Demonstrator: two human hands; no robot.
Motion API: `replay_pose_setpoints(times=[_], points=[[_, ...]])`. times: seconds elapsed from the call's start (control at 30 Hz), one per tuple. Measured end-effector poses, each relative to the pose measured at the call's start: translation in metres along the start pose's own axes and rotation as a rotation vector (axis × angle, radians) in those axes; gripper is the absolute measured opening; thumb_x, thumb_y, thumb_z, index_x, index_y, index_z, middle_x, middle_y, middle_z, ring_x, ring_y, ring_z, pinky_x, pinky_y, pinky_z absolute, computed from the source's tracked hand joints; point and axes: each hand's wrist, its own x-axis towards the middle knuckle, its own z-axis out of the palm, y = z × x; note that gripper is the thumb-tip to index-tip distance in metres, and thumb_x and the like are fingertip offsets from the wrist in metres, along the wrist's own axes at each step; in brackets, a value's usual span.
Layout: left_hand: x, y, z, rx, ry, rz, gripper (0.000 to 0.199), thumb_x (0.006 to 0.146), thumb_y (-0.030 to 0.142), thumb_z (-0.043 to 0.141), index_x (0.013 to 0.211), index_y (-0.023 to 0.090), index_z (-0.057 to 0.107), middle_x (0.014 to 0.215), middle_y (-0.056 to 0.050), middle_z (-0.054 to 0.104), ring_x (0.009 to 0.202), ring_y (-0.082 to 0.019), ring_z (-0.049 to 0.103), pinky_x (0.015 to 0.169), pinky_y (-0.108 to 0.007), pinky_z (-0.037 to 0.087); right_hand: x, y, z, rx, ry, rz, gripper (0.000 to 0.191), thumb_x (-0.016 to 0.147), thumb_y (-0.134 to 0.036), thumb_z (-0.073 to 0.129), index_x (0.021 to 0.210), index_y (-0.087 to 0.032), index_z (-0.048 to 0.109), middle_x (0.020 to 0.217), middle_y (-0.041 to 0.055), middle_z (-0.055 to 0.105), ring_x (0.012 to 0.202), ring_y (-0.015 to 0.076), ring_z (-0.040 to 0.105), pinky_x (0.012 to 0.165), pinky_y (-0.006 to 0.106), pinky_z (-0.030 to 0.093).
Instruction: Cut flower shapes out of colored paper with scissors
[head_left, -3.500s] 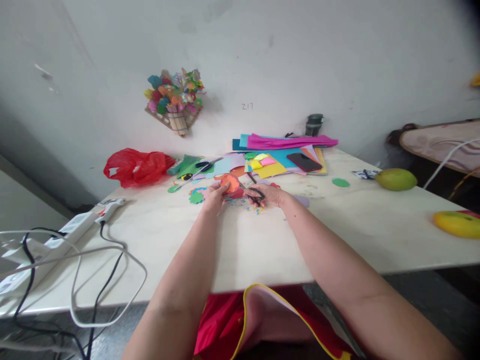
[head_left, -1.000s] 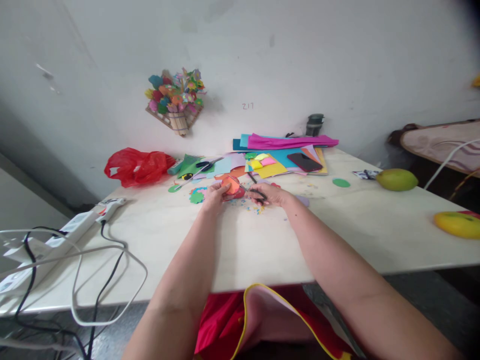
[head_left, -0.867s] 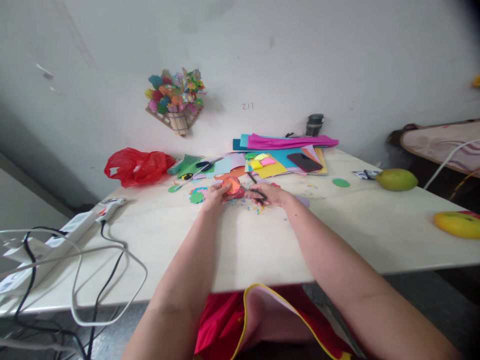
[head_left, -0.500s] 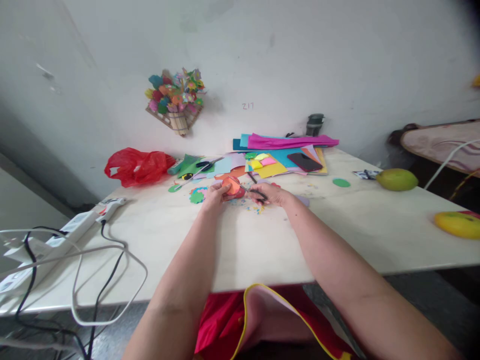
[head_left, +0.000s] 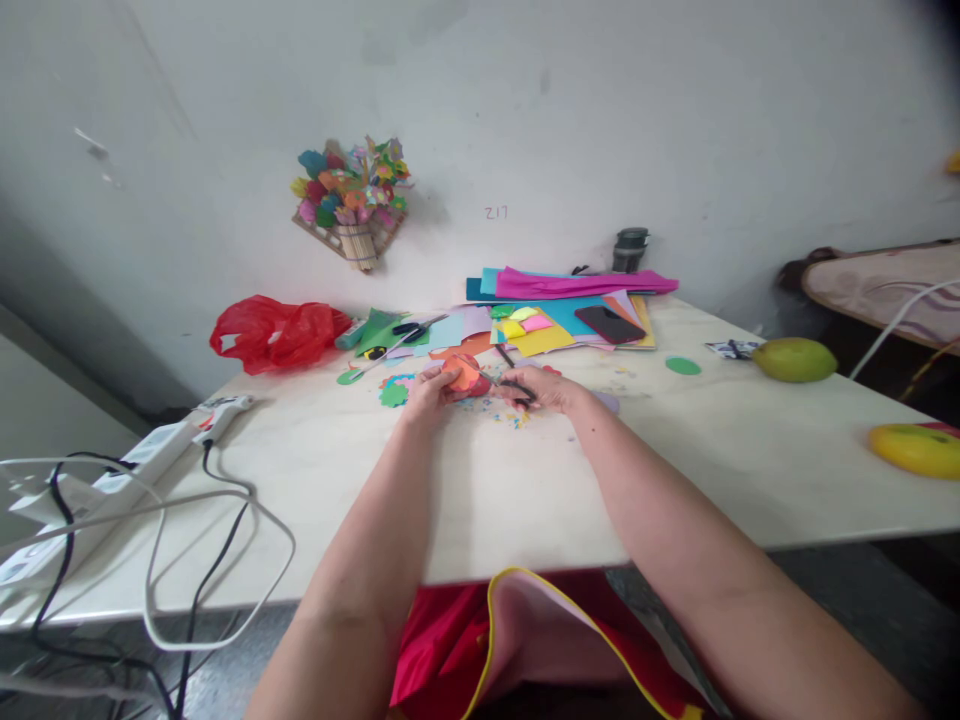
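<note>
Between thumb and fingers, my left hand [head_left: 430, 388] pinches a piece of orange paper [head_left: 463, 374]. A pair of black-handled scissors [head_left: 520, 391] is in my right hand [head_left: 546, 388], its blades pointing left at the orange paper's right edge. Red paper [head_left: 478, 388] shows just below the orange piece; whether it is held too I cannot tell. Small coloured paper clippings [head_left: 514, 420] lie scattered on the white table [head_left: 517, 510] under my hands. To the left of my left hand are green flower-shaped cutouts [head_left: 394, 392].
Coloured sheets [head_left: 555, 341] and a phone [head_left: 610, 324] lie at the back, near a second pair of scissors [head_left: 409, 330]. A red plastic bag [head_left: 277, 335] and a power strip [head_left: 150, 455] with cables are left. Right are a green mango [head_left: 795, 360] and a yellow one [head_left: 915, 450].
The orange paper has tilted slightly in my left hand. My right hand and the scissors stay almost where they were.
</note>
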Motion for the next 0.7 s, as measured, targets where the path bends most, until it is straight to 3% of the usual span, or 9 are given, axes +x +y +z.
replay_pose_setpoints(times=[0.33,0.7], points=[[0.0015,-0.0017,-0.0027,-0.031,-0.003,0.01,0.023,0.057,0.017,0.079,0.077,0.01,0.07,0.069,-0.007,0.071,0.059,-0.017,0.065,0.057,-0.03,0.057,0.0004,0.0052,-0.0032,-0.032,-0.008,-0.006,0.036,0.07,-0.048,0.073,0.068,-0.017,0.054,0.052,-0.0024,0.055,0.041,0.0068,0.047,0.034,0.018,0.018],[0.003,-0.0038,-0.0047,-0.023,0.008,0.007,0.022,0.057,0.017,0.078,0.076,0.01,0.069,0.07,-0.006,0.07,0.061,-0.017,0.065,0.06,-0.032,0.058,0.0023,0.0081,-0.005,-0.068,-0.005,-0.006,0.038,0.07,-0.048,0.075,0.069,-0.016,0.055,0.054,-0.002,0.057,0.042,0.006,0.048,0.033,0.017,0.019]])
